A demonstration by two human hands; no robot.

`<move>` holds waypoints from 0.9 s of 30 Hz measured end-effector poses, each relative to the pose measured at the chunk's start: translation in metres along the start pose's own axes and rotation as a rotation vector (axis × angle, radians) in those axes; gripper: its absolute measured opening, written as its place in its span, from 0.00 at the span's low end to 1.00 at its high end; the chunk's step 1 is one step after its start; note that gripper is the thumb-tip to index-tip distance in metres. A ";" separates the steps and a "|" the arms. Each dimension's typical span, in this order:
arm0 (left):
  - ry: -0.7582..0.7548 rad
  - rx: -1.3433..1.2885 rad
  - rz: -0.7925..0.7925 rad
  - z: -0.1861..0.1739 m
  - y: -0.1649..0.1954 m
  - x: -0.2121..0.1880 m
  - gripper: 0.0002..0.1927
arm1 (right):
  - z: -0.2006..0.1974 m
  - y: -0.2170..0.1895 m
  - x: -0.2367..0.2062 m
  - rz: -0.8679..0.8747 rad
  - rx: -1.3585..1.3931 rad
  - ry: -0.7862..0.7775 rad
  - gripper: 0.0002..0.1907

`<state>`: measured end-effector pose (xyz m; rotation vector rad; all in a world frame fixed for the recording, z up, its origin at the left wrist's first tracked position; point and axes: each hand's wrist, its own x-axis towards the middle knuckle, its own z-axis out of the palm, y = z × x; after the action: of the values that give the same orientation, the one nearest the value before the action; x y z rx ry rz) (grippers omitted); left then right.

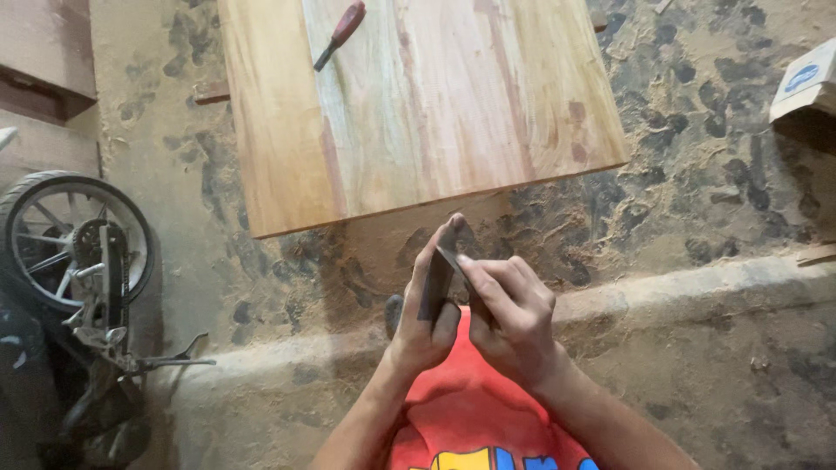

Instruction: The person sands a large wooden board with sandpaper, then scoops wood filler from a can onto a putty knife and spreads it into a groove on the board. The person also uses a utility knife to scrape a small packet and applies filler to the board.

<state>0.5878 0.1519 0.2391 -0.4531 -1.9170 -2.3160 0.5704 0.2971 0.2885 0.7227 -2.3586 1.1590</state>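
gripping a thin dark flat metal blade (435, 283) — left hand (424, 318) and right hand (514, 318) both pinch it — below a pale wooden board (418, 104).

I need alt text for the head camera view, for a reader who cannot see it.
Left hand and right hand hold a small dark flat piece above a sawdust floor. Beyond lies a wooden board with a red-handled tool.

A small, flat, dark metal blade (438, 283) stood on edge, tilted; it was pinched between both hands above the sawdust-strewn floor, just below the wooden board's edge.
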 end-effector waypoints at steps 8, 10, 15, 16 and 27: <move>-0.023 0.138 0.070 -0.001 -0.005 -0.007 0.46 | 0.005 0.008 0.006 0.075 -0.004 0.043 0.22; -0.047 0.082 0.001 0.000 -0.006 -0.008 0.49 | 0.004 0.009 0.009 0.111 -0.022 0.036 0.23; -0.037 0.184 0.083 0.003 -0.010 -0.004 0.49 | 0.005 0.002 0.010 0.109 -0.025 0.090 0.20; -0.001 0.077 0.044 0.001 -0.011 -0.002 0.50 | 0.006 -0.001 0.009 0.054 0.002 0.066 0.20; 0.042 0.002 -0.060 -0.015 -0.025 -0.006 0.38 | 0.013 -0.004 0.010 -0.180 0.088 -0.093 0.26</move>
<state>0.5847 0.1415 0.2113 -0.3484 -1.9395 -2.3406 0.5635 0.2814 0.2891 1.0168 -2.2730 1.1803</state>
